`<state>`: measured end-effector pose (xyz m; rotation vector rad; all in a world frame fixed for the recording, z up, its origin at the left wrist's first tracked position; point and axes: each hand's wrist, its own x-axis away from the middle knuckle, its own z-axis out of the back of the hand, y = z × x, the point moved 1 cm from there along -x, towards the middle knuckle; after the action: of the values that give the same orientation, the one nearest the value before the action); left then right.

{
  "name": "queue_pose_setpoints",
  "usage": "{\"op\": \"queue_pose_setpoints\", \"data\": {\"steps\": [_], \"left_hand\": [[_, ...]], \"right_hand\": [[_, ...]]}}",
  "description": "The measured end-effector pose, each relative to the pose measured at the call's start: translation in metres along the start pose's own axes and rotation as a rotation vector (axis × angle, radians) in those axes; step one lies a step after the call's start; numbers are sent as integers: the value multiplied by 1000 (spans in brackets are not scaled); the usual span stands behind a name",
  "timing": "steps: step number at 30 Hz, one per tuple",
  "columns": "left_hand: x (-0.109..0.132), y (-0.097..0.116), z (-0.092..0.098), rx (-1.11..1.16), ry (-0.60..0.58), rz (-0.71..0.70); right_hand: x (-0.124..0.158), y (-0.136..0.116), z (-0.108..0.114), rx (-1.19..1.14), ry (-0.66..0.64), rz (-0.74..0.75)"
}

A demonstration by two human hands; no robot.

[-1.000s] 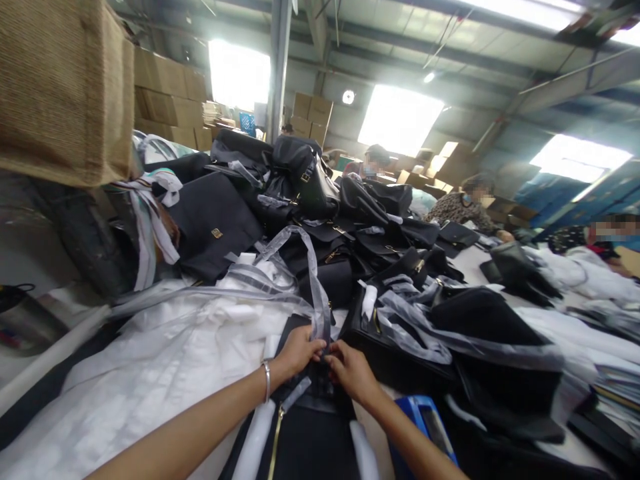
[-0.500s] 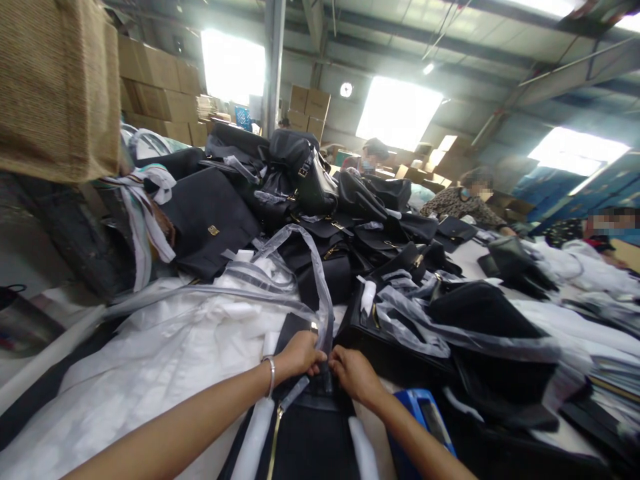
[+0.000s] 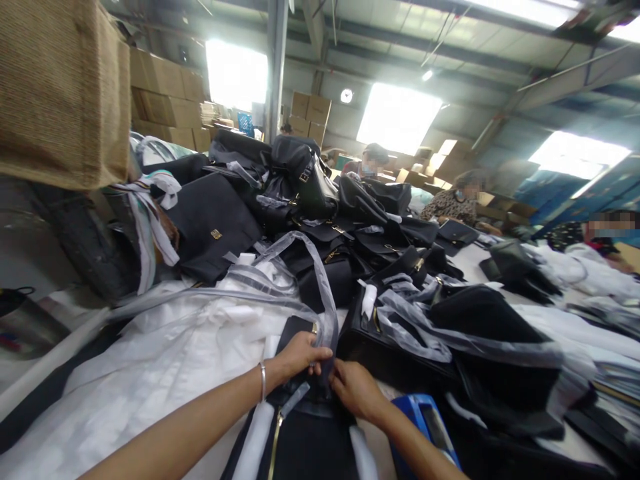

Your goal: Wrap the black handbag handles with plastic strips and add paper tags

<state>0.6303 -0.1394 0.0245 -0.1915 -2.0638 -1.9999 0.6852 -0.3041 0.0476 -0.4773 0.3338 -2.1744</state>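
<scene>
A black bag (image 3: 313, 447) lies in front of me with a gold zipper (image 3: 275, 445) and white padding along both sides. From its top rises a strap (image 3: 327, 303) wrapped in clear plastic, looping away over white wrapping. My left hand (image 3: 303, 355) is closed on the lower end of this strap, thumb on top, near a gold buckle. Pressed close on the right, my right hand (image 3: 356, 388) pinches the strap's edge; its fingertips are partly hidden. A bracelet (image 3: 263, 381) circles my left wrist.
Black bags (image 3: 320, 267) are heaped at the back. A bag with a plastic-wrapped strap (image 3: 480, 320) lies to the right, near a blue device (image 3: 425, 427). White wrapping (image 3: 165, 373) spreads left. A burlap bag (image 3: 60, 93) hangs upper left. Co-workers (image 3: 453, 200) sit beyond.
Both hands have shifted slightly, staying at the strap's lower end. The left thumb now lies further across the strap. The camera view has moved a little.
</scene>
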Motion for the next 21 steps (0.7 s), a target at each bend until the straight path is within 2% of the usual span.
{"op": "queue_pose_setpoints", "data": {"steps": [9,15,18,21], "left_hand": [[-13,-18,-10,-111,92,65],[-6,-19,-7,-70,80,42],[-2,-19,-8,-58,67,-2],[2,-19,-10,-68,59,-53]], "right_hand": [[-5,0,-15,-27,40,-44],[-15,3,-5,-356,161,-46],[-24,-4,-5,-526,185,-24],[-34,-16,-11,-596,188,-18]]}}
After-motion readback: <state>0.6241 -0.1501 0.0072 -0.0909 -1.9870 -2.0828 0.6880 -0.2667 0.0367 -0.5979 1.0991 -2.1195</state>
